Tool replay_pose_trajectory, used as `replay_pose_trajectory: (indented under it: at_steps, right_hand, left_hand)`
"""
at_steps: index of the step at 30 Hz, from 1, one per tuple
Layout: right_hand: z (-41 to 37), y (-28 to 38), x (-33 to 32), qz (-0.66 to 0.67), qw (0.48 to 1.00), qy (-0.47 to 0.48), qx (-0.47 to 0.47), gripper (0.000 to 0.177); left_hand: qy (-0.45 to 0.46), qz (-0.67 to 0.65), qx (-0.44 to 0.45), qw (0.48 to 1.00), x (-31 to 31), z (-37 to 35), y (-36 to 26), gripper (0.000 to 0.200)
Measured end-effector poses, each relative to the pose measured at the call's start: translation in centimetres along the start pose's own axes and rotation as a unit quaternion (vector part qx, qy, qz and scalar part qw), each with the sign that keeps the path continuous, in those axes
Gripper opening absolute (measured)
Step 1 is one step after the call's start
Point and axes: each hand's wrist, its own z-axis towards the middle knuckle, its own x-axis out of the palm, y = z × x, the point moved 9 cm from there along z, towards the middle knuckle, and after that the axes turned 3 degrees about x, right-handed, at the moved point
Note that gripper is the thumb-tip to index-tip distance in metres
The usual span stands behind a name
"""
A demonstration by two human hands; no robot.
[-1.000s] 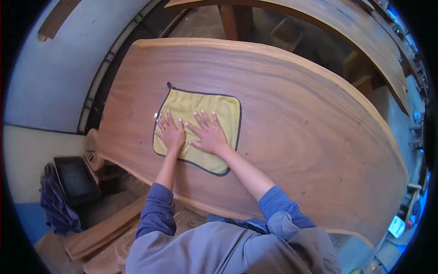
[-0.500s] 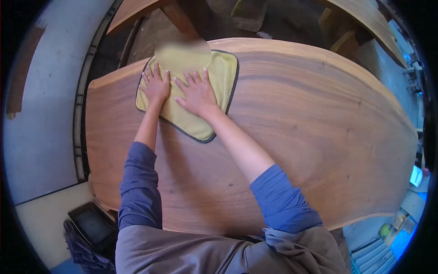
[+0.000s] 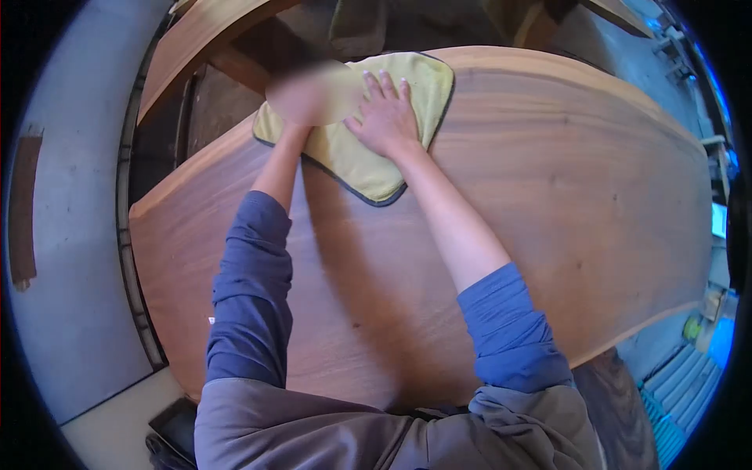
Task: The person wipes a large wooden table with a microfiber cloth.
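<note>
A yellow cloth (image 3: 364, 168) with dark edging lies spread on a large wooden slab (image 3: 501, 204), close to its far edge. My right hand (image 3: 388, 121) rests flat on the cloth, fingers stretched out and apart. To its left, my left hand (image 3: 301, 108) reaches over the cloth's left part. A blurred patch covers its fingers, so their pose is hidden.
Other wooden slabs (image 3: 192, 51) stand beyond the far edge. A pale wall (image 3: 78, 211) runs along the left. A dark box (image 3: 174, 427) sits at the lower left, and bluish slatted material (image 3: 681, 399) at the lower right.
Both hands and the cloth have shifted right and toward the slab's far edge. The view has turned slightly too. My left hand's fingers, earlier seen spread flat on the cloth, are now blurred over.
</note>
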Motion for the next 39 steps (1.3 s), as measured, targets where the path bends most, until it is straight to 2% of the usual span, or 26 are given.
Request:
replay_pose_trajectory:
  at_steps: [3,5,8,11,13,14,19,26,29,32,36,39]
  right_hand:
    - [-1.5,-3.6,0.3,0.006,0.998,-0.017,0.066,0.054]
    - [-2.8,-5.5,0.7,0.014,0.995,-0.024,0.099,0.054]
    - [-5.1,-8.1,1.3,0.025,0.988,-0.038,0.147,0.054]
    - [-8.3,-9.6,2.8,0.012,0.981,-0.016,0.191,0.054]
    - [-11.1,-9.2,4.1,0.003,0.977,0.013,0.215,0.056]
    - [-9.8,-9.1,4.4,-0.004,0.98,-0.003,0.201,0.057]
    - [-11.0,-5.5,7.7,0.021,0.985,0.01,0.172,0.059]
    - [-9.5,3.2,11.2,0.086,0.994,0.061,0.038,0.059]
    - [-10.1,8.3,12.4,0.111,0.986,0.123,-0.034,0.058]
    - [-12.0,13.4,13.3,0.143,0.973,0.134,-0.12,0.058]
    - [-14.9,16.1,14.0,0.171,0.961,0.122,-0.179,0.059]
    - [-14.3,15.1,14.0,0.16,0.962,0.12,-0.183,0.06]
  left_hand:
    - [0.01,-0.011,0.059,0.998,2.2,-0.8,-5.8,0.051]
    - [-0.042,-0.055,0.101,0.992,2.7,-2.0,-8.9,0.05]
    - [-0.057,-0.106,0.145,0.982,4.3,-3.4,-11.9,0.059]
    - [0.03,-0.076,0.193,0.978,7.2,-6.1,-14.2,0.061]
    - [0.055,-0.082,0.214,0.972,8.8,-8.8,-14.1,0.062]
    - [0.028,-0.074,0.212,0.974,8.4,-7.4,-13.6,0.061]
    - [0.032,-0.052,0.187,0.981,10.2,-8.4,-7.6,0.061]
    - [0.063,-0.001,0.05,0.997,10.1,-10.5,5.0,0.062]
    - [0.081,0.009,-0.008,0.997,9.1,-13.4,11.0,0.062]
    - [0.083,0.021,-0.088,0.992,7.9,-17.8,16.8,0.061]
    - [0.095,0.031,-0.135,0.986,7.6,-22.0,19.2,0.062]
    - [0.089,0.023,-0.148,0.985,8.1,-21.8,18.5,0.064]
